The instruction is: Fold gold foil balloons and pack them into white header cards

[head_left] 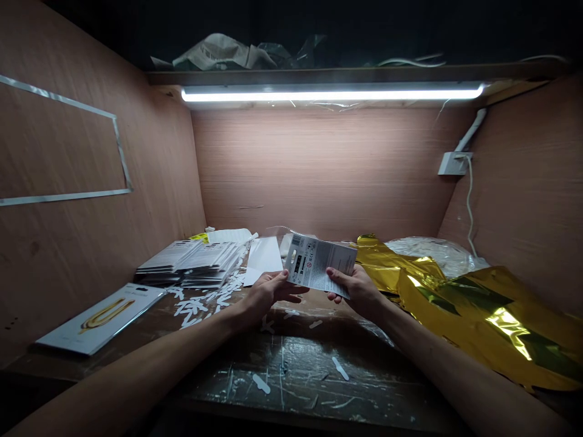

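Between my two hands, above the worktable, is a printed packaging card (pixel 314 262) with a barcode, small symbols and a hang slot at its left end. My left hand (pixel 269 290) pinches its lower left corner between thumb and fingers. At the card's right end my right hand (pixel 353 282) grips it, thumb on the printed face and fingers beneath. A blank white sheet (pixel 264 261) lies just behind my left hand. To my right, crumpled gold foil balloons (pixel 473 309) are spread out, close to my right forearm.
Stacks of printed cards (pixel 191 261) stand at the left, with many small white paper strips (pixel 195 305) beside them. Nearer lies a package picturing a gold U (pixel 102 317). Clear plastic (pixel 437 252) sits behind the foil. Wooden walls enclose the table under a tube light (pixel 332 95).
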Tool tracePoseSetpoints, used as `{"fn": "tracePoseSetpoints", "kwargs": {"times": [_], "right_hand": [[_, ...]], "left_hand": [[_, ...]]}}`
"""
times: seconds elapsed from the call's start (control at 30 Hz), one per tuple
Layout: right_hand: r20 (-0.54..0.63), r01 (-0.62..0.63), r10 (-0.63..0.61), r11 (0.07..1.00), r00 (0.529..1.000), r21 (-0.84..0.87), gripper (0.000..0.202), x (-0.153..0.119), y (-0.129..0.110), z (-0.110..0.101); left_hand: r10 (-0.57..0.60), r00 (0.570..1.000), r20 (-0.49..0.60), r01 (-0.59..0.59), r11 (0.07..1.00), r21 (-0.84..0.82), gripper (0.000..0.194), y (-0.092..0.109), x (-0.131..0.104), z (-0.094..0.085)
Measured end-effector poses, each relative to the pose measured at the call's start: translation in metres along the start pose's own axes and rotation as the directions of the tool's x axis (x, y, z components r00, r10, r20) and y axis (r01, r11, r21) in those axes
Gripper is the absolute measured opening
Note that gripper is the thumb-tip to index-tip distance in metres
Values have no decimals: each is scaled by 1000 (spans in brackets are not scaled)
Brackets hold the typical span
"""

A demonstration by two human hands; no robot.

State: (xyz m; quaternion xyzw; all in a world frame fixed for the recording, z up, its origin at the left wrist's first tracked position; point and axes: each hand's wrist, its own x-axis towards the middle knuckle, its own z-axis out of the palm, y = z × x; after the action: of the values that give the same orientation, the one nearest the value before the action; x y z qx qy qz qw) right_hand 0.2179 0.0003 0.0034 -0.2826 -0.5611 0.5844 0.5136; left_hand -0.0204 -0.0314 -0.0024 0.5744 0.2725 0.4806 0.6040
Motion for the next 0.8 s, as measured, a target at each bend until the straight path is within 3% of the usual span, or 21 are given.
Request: {"fn": "tracePoseSetpoints", "kwargs": {"times": [0.13,0.37,0.6,0.8], "right_hand": [[33,26,-24,999,999,-42,43,0,4,0],[39,-13,14,1000,999,-23,46,0,4,2],[45,-57,55,997,997,50,43,-1,3,3],[41,-69,66,994,997,88,31,-2,5,6]], "left_hand": [[6,1000,-8,-6,999,35,41,1,-4,5],[63,998,12,-64,964,259,27,13,-8,3],[141,977,162,-174,962,212,35,11,-3,-4],[144,972,189,-185,956,228,31,14,-2,-4]]}}
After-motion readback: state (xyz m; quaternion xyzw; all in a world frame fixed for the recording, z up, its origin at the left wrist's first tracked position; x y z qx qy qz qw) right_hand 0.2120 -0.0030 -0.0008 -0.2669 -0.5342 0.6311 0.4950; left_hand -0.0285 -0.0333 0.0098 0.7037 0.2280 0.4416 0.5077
